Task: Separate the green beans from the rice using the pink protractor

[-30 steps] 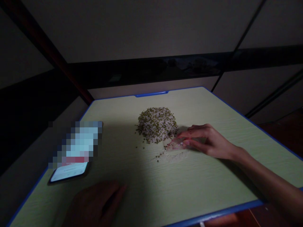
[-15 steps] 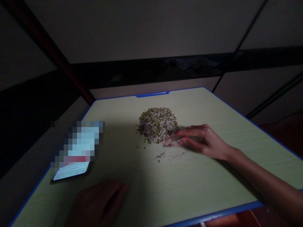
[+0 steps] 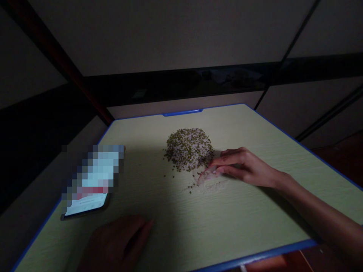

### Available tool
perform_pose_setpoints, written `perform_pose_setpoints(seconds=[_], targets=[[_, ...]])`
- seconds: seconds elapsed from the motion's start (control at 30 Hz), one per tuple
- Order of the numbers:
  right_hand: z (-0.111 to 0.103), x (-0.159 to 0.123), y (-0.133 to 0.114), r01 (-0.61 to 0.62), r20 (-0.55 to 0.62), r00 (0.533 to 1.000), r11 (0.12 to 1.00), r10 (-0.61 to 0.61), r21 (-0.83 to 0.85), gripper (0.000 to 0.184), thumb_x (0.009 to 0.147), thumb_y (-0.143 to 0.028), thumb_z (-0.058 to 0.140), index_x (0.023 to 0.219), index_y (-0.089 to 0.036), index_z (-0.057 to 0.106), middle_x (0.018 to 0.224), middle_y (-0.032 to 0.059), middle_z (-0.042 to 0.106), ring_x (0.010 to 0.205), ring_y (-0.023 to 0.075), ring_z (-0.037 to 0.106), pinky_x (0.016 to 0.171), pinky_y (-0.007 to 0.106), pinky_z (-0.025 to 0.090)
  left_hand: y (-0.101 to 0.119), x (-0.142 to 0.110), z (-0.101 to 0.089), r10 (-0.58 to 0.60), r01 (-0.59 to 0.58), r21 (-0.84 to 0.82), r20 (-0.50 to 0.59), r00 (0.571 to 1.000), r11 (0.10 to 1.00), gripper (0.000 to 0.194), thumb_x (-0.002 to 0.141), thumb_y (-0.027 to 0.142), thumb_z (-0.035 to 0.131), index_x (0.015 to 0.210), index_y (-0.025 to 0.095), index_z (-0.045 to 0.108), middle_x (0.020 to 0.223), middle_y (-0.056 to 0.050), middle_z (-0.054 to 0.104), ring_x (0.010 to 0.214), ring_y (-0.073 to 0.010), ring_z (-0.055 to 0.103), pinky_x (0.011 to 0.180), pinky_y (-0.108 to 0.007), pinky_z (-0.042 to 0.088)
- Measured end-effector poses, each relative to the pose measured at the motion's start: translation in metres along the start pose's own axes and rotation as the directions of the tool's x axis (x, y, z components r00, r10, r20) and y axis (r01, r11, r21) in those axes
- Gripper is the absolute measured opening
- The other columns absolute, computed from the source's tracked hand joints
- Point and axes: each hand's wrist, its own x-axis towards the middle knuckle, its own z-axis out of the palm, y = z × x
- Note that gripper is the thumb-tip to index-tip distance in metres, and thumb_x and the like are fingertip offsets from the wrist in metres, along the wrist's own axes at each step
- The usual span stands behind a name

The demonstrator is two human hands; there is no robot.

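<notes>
- Over at nine o'clock, a dark-edged rectangular phone [image 3: 87, 206], its screen glowing pale blue, lying on the pale, wood-grained, blue-rimmed table [image 3: 249, 223].
- At twelve, a blue lip [image 3: 183, 112] on the table's far edge; behind it, dull grey panelling [image 3: 181, 34] crossed by a glossy black band [image 3: 164, 88].
- At ten, a dark reddish-brown strip [image 3: 73, 77] running slantwise.
- Down at four, dim reddish-brown flooring [image 3: 289, 262].

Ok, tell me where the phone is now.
In the head view, the phone lies on the left of the table, beyond the left hand and left of the grain pile.
</notes>
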Motion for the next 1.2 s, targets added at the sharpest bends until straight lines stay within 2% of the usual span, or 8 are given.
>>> perform_pose_setpoints(seconds=[0.33,0.5,0.63,0.83,1.0,1.1,1.2], targets=[[0.0010,-0.0033,-0.0028,-0.004,0.013,1.000,1.000,0.004,0.012,0.024,0.088,-0.014,0.050,0.102,-0.017,0.068,0.085,0.0052,0.070,0.072,0.0136,0.059,0.066,0.026,0.044,0.0040,0.0040,-0.0026,0.008,-0.008,0.002,-0.080,0.997,1.000,0.038,0.091,0.041,0.032,0.070,0.024,0.057,0.057,0.007,0.063,0.047,-0.0059,0.058,0.047,-0.013,0.045],[0.0013,-0.0033,-0.0052,-0.070,-0.002,0.998,0.997,0.070,-0.034,0.024,0.086,-0.016,0.051,0.101,-0.014,0.069,0.082,0.0076,0.070,0.070,0.0160,0.059,0.064,0.029,0.045,0.0044,0.0051,-0.0031,0.012,-0.012,0.010,-0.050,0.999,1.000,0.039,0.092,0.042,0.029,0.070,0.023,0.056,0.058,0.006,0.063,0.048,-0.0069,0.059,0.047,-0.014,0.044],[0.0010,-0.0039,-0.0050,-0.088,-0.015,0.996,0.995,0.088,-0.042,0.024,0.086,-0.016,0.050,0.100,-0.014,0.069,0.081,0.0079,0.069,0.069,0.0161,0.060,0.063,0.029,0.046,0.0043,0.0040,-0.0037,-0.030,0.027,-0.047,-0.064,0.998,0.999,0.039,0.091,0.043,0.032,0.068,0.024,0.057,0.056,0.007,0.062,0.046,-0.0061,0.058,0.046,-0.013,0.044],[0.0029,-0.0038,-0.0040,-0.112,-0.049,0.993,0.991,0.109,-0.069,0.025,0.084,-0.016,0.051,0.101,-0.014,0.069,0.083,0.0097,0.070,0.067,0.0170,0.060,0.061,0.030,0.045,0.0015,-0.0016,-0.0006,-0.040,0.040,-0.033,0.003,0.999,0.999,0.034,0.090,0.043,0.034,0.074,0.025,0.058,0.062,0.006,0.065,0.051,-0.0076,0.060,0.050,-0.015,0.047],[0.0029,-0.0001,-0.0038,-0.083,-0.035,0.996,0.995,0.081,-0.060,0.025,0.085,-0.017,0.051,0.101,-0.013,0.069,0.081,0.0092,0.070,0.067,0.0164,0.060,0.061,0.029,0.045,0.0010,-0.0005,0.0014,-0.022,0.020,-0.045,-0.063,0.998,0.999,0.035,0.091,0.043,0.034,0.071,0.025,0.056,0.058,0.008,0.063,0.048,-0.0058,0.059,0.048,-0.014,0.045],[0.0007,0.0029,-0.0031,-0.082,0.001,0.997,0.996,0.082,-0.034,0.026,0.085,-0.014,0.049,0.102,-0.013,0.069,0.081,0.0087,0.070,0.068,0.0155,0.061,0.061,0.028,0.046,0.0020,0.0007,0.0008,-0.025,0.023,-0.059,-0.030,0.999,0.998,0.034,0.091,0.042,0.035,0.071,0.025,0.056,0.057,0.009,0.062,0.047,-0.0050,0.058,0.047,-0.013,0.045],[-0.0006,0.0040,-0.0009,-0.083,-0.013,0.996,0.997,0.083,-0.010,0.026,0.085,-0.014,0.049,0.102,-0.012,0.068,0.082,0.0081,0.071,0.068,0.0143,0.062,0.060,0.025,0.046,0.0038,0.0023,-0.0006,-0.037,0.034,-0.037,-0.073,0.997,0.999,0.035,0.091,0.041,0.034,0.072,0.024,0.057,0.059,0.008,0.063,0.049,-0.0058,0.059,0.049,-0.013,0.045]])
